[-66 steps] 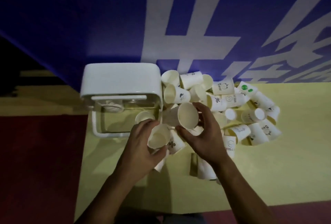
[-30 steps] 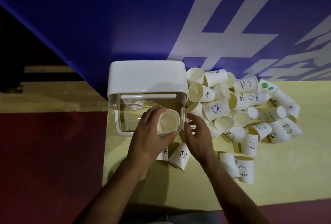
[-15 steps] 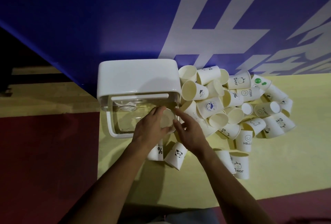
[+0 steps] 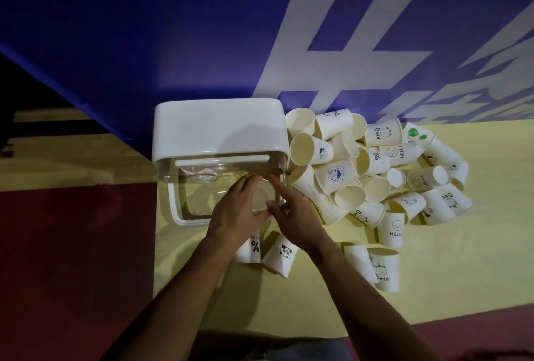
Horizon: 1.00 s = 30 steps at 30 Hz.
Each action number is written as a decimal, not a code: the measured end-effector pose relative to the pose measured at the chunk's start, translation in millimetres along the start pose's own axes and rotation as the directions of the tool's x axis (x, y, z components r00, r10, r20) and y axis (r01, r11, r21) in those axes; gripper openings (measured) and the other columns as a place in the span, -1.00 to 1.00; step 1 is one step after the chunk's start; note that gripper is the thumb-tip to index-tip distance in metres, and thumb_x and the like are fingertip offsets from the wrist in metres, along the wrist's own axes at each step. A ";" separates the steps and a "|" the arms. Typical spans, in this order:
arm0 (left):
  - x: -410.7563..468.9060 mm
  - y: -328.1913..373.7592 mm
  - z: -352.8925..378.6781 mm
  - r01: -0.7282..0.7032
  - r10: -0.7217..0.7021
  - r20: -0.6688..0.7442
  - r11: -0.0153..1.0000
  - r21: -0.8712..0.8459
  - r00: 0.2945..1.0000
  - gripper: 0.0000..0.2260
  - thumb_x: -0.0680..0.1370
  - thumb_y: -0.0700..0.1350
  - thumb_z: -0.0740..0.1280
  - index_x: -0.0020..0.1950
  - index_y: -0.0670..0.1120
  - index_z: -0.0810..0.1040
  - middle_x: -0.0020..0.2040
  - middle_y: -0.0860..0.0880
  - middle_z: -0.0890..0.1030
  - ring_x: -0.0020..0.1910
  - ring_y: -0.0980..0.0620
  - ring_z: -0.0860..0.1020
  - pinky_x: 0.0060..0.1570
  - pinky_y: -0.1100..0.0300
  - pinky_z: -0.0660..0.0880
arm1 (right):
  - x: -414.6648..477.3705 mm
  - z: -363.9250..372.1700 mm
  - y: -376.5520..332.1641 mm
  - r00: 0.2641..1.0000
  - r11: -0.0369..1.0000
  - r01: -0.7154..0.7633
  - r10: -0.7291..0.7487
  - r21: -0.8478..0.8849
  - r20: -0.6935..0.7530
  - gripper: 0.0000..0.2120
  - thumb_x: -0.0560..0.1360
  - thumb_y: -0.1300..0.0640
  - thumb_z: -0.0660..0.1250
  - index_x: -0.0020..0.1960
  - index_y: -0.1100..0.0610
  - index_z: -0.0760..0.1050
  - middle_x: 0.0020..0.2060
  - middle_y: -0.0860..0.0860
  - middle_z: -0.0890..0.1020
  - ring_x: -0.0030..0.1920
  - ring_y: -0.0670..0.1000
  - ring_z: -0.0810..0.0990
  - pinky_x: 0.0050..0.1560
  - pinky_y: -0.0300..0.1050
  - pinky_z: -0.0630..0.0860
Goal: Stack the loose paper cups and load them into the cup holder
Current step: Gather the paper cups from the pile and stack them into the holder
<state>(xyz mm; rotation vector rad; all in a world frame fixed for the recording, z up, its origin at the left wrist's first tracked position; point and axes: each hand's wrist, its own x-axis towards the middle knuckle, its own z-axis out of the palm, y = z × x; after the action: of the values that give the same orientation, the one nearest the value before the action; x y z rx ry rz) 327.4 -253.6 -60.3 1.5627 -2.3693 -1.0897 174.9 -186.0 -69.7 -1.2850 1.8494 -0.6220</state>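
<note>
A white-lidded cup holder (image 4: 219, 129) with a clear body stands on the yellow floor. My left hand (image 4: 235, 210) grips a stack of paper cups (image 4: 261, 194), its mouth facing up, inside the holder's clear front section. My right hand (image 4: 291, 213) touches the stack's right rim, its fingers straight. A heap of several loose white paper cups (image 4: 372, 170) with printed pictures lies to the right of the holder.
Two cups (image 4: 268, 251) lie under my wrists and two more cups (image 4: 375, 266) stand at the front right. A blue wall (image 4: 144, 28) with white lettering rises behind the holder. Dark red floor (image 4: 72, 259) lies to the left.
My left hand has carried the cup stack from in front of the holder into its clear section. My right hand let go of a single cup and came over to the stack.
</note>
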 end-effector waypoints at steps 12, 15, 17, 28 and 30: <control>-31.8 100.6 37.0 -0.330 0.324 -0.193 0.944 0.001 0.926 -0.46 0.47 0.21 0.38 0.34 -0.07 0.49 0.31 0.00 0.54 0.27 0.00 0.52 0.11 0.22 0.50 | -78.1 -92.4 50.5 0.936 0.976 -0.059 0.126 0.208 -0.329 -0.83 0.68 0.11 0.29 0.04 -0.02 0.65 -0.22 -0.14 0.69 -0.24 -0.11 0.63 -0.20 -0.14 0.57; -13.9 143.6 56.9 -0.422 0.425 -0.172 0.905 0.052 0.889 -0.47 0.46 0.16 0.42 0.34 -0.09 0.51 0.29 -0.02 0.54 0.27 -0.02 0.53 0.10 0.15 0.56 | -95.7 -123.7 72.8 0.904 0.958 -0.123 0.217 0.260 -0.370 -0.78 0.67 0.12 0.29 -0.01 -0.18 0.60 -0.22 -0.18 0.69 -0.27 -0.11 0.62 -0.21 -0.11 0.58; 0.4 173.6 73.3 -0.442 0.449 -0.139 0.894 0.080 0.883 -0.45 0.45 0.18 0.39 0.35 -0.09 0.51 0.30 -0.02 0.54 0.27 -0.03 0.52 0.08 0.09 0.56 | -107.5 -144.8 92.1 0.886 0.942 -0.148 0.261 0.300 -0.383 -0.77 0.67 0.13 0.29 0.00 -0.18 0.62 -0.22 -0.19 0.70 -0.28 -0.13 0.63 -0.21 -0.19 0.56; 80.7 311.2 194.9 -0.464 0.438 0.163 0.863 0.198 0.884 -0.30 0.50 0.17 0.43 0.54 -0.09 0.32 0.49 -0.06 0.39 0.43 -0.09 0.41 0.25 0.00 0.47 | -154.6 -246.2 202.9 0.825 0.898 -0.265 0.399 0.350 -0.400 -0.77 0.67 0.11 0.29 -0.03 -0.18 0.60 -0.22 -0.16 0.68 -0.26 -0.12 0.62 -0.22 -0.16 0.53; 99.4 332.8 218.6 -0.444 0.405 0.193 0.861 0.248 0.894 -0.30 0.51 0.17 0.42 0.56 -0.06 0.27 0.51 -0.04 0.35 0.44 -0.08 0.38 0.23 0.00 0.45 | -157.6 -264.9 225.7 0.819 0.886 -0.289 0.425 0.364 -0.385 -0.81 0.67 0.11 0.29 -0.01 -0.11 0.63 -0.22 -0.15 0.68 -0.26 -0.11 0.62 -0.21 -0.13 0.54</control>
<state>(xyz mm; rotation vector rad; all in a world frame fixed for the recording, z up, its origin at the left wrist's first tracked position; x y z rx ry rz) -70.5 -154.1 -47.7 0.9595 -2.8794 -0.8030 -136.5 32.9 -37.1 -0.5903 2.2034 -1.0020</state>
